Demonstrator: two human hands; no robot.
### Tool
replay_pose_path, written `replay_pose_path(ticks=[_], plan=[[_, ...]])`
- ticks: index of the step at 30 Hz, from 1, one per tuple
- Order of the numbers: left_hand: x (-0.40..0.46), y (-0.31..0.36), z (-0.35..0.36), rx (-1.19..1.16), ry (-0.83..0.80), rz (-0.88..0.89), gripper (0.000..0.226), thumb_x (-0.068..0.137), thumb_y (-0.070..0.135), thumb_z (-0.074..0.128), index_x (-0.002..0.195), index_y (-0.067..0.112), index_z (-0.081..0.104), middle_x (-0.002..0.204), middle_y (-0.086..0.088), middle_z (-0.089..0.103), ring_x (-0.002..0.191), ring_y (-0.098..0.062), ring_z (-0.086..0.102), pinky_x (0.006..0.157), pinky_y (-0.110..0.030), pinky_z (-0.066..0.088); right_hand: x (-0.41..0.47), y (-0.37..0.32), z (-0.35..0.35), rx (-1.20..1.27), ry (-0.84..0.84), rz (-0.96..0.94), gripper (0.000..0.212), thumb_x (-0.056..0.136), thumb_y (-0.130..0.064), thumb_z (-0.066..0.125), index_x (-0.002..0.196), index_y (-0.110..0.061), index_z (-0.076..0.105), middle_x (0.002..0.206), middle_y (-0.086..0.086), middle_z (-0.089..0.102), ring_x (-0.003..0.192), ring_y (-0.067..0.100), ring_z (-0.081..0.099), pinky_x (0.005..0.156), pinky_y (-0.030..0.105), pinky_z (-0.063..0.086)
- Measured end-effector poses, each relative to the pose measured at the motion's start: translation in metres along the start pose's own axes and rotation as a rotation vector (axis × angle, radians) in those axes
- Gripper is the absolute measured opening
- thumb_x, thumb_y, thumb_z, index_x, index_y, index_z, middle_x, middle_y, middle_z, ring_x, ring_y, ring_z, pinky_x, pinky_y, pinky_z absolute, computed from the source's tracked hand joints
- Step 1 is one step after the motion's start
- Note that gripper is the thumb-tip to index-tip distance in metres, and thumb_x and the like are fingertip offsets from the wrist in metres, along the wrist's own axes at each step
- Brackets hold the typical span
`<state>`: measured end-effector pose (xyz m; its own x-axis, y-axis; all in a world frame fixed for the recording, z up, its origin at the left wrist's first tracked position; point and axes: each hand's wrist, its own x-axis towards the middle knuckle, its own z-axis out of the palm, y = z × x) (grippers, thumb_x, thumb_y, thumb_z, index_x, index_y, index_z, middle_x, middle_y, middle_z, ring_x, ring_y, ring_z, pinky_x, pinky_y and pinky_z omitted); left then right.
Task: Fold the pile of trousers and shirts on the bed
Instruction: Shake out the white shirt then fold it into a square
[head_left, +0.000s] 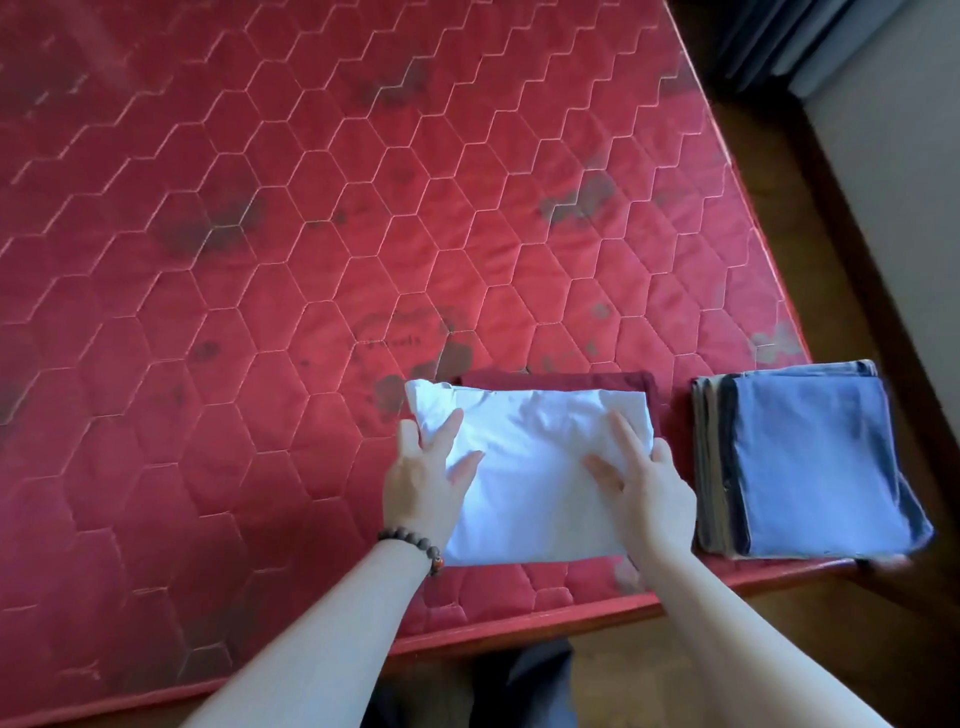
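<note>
- White shirt (530, 467): folded flat into a rectangle, lying on a folded dark red garment (561, 379) near the bed's front edge.
- Stack of folded trousers (810, 467): blue piece on top, just right.

Red quilted mattress (311, 260) with dark stains. Folded white shirt (535, 483) near front edge, toward right corner, lying on folded maroon garment (561, 380) showing along its far side. Left hand (423, 483) flat on shirt's left end, fingers straight; beaded bracelet (410, 543) on wrist. Right hand (641, 488) flat on shirt's right part, fingers spread. Stack of folded blue and tan trousers (800, 462) at front right corner, apart from shirt.
</note>
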<state>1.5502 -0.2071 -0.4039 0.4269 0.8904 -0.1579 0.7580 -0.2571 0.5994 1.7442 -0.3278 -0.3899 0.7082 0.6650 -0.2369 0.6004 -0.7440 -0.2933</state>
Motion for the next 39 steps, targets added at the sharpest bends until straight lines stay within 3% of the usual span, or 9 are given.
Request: replay_pose_path(ticks=[6, 11, 14, 17, 22, 26, 30, 35, 39], plan=[[0.039, 0.021, 0.079, 0.051, 0.045, -0.019, 0.052, 0.068, 0.026, 0.087, 0.117, 0.019, 0.069, 0.086, -0.014, 0.047, 0.041, -0.031, 0.050, 0.043, -0.023, 0.035, 0.070, 0.060, 0.034, 0.030, -0.035, 0.000, 0.049, 0.092, -0.050, 0.049, 0.138, -0.049, 0.033, 0.085, -0.007, 0.034, 0.054, 0.013, 0.046, 0.046, 0.022, 0.028], [0.052, 0.009, 0.125, 0.067, 0.073, -0.156, 0.059, 0.078, 0.012, 0.077, 0.134, 0.016, 0.057, 0.116, -0.023, 0.049, 0.054, -0.036, 0.058, 0.054, -0.037, 0.052, 0.099, 0.102, 0.072, 0.142, -0.175, 0.010, 0.065, 0.093, -0.037, 0.056, 0.145, -0.051, 0.021, 0.099, -0.006, 0.032, 0.067, 0.015, 0.050, 0.052, 0.026, 0.032], [0.047, 0.005, 0.135, 0.099, 0.104, -0.086, 0.063, 0.084, 0.010, 0.069, 0.143, 0.014, 0.046, 0.136, -0.026, 0.039, 0.099, -0.041, 0.061, 0.086, -0.045, 0.053, 0.095, 0.104, 0.081, 0.048, -0.039, -0.030, 0.068, 0.088, -0.036, 0.064, 0.148, -0.037, 0.031, 0.128, 0.011, 0.043, 0.106, 0.032, 0.051, 0.082, 0.039, 0.041], [0.047, 0.000, 0.141, 0.149, 0.122, -0.170, 0.070, 0.087, 0.021, 0.069, 0.148, 0.018, 0.036, 0.150, -0.032, 0.023, 0.137, -0.044, 0.031, 0.109, -0.050, 0.034, 0.095, 0.094, 0.087, -0.056, 0.055, 0.002, 0.075, 0.086, -0.054, 0.059, 0.150, -0.033, 0.027, 0.152, 0.022, 0.027, 0.134, 0.039, 0.032, 0.102, 0.051, 0.031], [0.045, 0.000, 0.145, 0.027, 0.094, -0.243, 0.079, 0.087, 0.029, 0.069, 0.149, 0.032, 0.021, 0.119, -0.022, 0.044, 0.095, -0.039, 0.053, 0.084, -0.046, 0.050, 0.104, 0.093, 0.099, -0.028, -0.089, 0.081, 0.077, 0.084, -0.070, 0.044, 0.148, -0.050, 0.007, 0.151, 0.017, 0.023, 0.131, 0.034, 0.029, 0.103, 0.047, 0.030], [0.045, -0.005, 0.144, -0.041, 0.038, -0.354, 0.080, 0.087, 0.044, 0.063, 0.142, 0.051, 0.005, 0.093, -0.010, 0.040, 0.063, -0.030, 0.051, 0.067, -0.037, 0.050, 0.108, 0.099, 0.098, 0.155, -0.158, 0.114, 0.076, 0.077, -0.073, 0.048, 0.142, -0.061, 0.011, 0.119, 0.008, 0.036, 0.102, 0.032, 0.050, 0.074, 0.037, 0.046], [0.044, -0.014, 0.142, -0.082, -0.074, -0.361, 0.082, 0.084, 0.054, 0.061, 0.138, 0.061, 0.001, 0.084, -0.007, 0.045, 0.071, -0.025, 0.050, 0.073, -0.031, 0.042, 0.114, 0.107, 0.090, 0.196, -0.290, 0.107, 0.075, 0.072, -0.079, 0.047, 0.135, -0.070, 0.006, 0.095, 0.001, 0.037, 0.067, 0.018, 0.051, 0.059, 0.030, 0.039], [0.038, -0.019, 0.138, -0.242, -0.127, -0.395, 0.082, 0.079, 0.053, 0.070, 0.142, 0.061, 0.017, 0.123, -0.006, 0.060, 0.112, -0.026, 0.057, 0.084, -0.024, 0.040, 0.104, 0.118, 0.087, 0.338, -0.314, 0.132, 0.073, 0.074, -0.062, 0.068, 0.134, -0.065, 0.026, 0.096, -0.004, 0.056, 0.083, 0.018, 0.057, 0.073, 0.037, 0.046], [0.028, -0.014, 0.130, -0.199, -0.055, -0.258, 0.079, 0.077, 0.038, 0.078, 0.144, 0.041, 0.036, 0.110, -0.003, 0.062, 0.107, -0.023, 0.059, 0.086, -0.019, 0.038, 0.076, 0.116, 0.082, 0.426, -0.265, 0.201, 0.064, 0.074, -0.053, 0.072, 0.126, -0.063, 0.037, 0.092, -0.008, 0.062, 0.090, 0.019, 0.061, 0.078, 0.040, 0.050]])
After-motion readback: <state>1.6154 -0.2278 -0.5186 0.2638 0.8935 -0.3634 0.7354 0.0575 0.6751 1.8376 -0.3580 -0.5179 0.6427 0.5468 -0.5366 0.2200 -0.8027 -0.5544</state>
